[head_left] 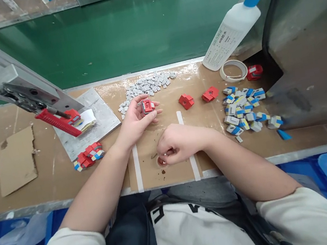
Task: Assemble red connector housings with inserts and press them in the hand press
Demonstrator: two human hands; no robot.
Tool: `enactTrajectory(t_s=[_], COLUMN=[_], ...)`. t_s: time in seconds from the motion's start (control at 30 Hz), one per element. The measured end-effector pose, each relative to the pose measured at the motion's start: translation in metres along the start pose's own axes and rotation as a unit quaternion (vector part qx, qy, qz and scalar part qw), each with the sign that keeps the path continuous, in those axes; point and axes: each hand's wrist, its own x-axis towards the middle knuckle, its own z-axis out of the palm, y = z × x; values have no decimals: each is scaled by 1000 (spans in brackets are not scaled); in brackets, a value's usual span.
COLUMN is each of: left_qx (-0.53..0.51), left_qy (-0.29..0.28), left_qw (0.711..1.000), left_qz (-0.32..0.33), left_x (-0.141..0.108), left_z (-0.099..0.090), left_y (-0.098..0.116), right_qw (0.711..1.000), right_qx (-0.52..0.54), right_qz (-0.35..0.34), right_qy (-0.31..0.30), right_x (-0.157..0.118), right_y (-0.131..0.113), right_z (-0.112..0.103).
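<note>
My left hand (138, 120) holds a small red and grey block (147, 106) between thumb and fingers, its red face turned up. Closer to me, my right hand (179, 142) is closed over a small round dish (161, 162); what its fingertips hold, if anything, is hidden. Dark drops lie on the cardboard by the dish. Beyond my left hand spreads a heap of small grey tiles (148, 84). Two red blocks, one nearer (186, 101) and one farther right (210, 94), rest right of my left hand.
A metal press (34, 89) with a red handle stands left over a metal plate (96, 108). Red pieces (89, 155) lie before it. At right are a white bottle (230, 35), a tape roll (233, 70) and blue, white and yellow blocks (244, 109). A green belt (136, 31) runs behind.
</note>
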Motion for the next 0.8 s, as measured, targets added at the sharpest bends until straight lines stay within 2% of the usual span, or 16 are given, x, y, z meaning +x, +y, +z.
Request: enactTrajectory(t_s=[0.13, 0.27, 0.43, 0.5, 0.57, 0.63, 0.73, 0.8], left_qx=[42, 43, 41, 42, 47, 55, 69, 84], left_qy=[1, -4, -6, -7, -8, -10, -13, -16], left_qw=[999, 999, 998, 998, 998, 997, 996, 994], left_qz=[-11, -19, -43, -52, -50, -52, -63, -62], left_x=[-2, -2, 0, 1, 1, 1, 0, 0], left_z=[1, 2, 0, -1, -1, -1, 0, 0], left_y=[2, 0, -4, -5, -6, -7, -8, -8], right_qw=[999, 996, 992, 989, 983, 967, 921, 884], right_qx=[30, 79, 126, 144, 157, 161, 137, 111], right_qz=[-18, -4, -10, -23, -28, -16, 42, 93], right_qy=[10, 36, 5, 26, 94, 196, 361, 445], right_x=[1, 0, -2, -3, -6, -9, -13, -13], right_y=[2, 4, 4, 5, 7, 10, 16, 20], right_z=[2, 0, -5, -8, -12, -18, -24, -25])
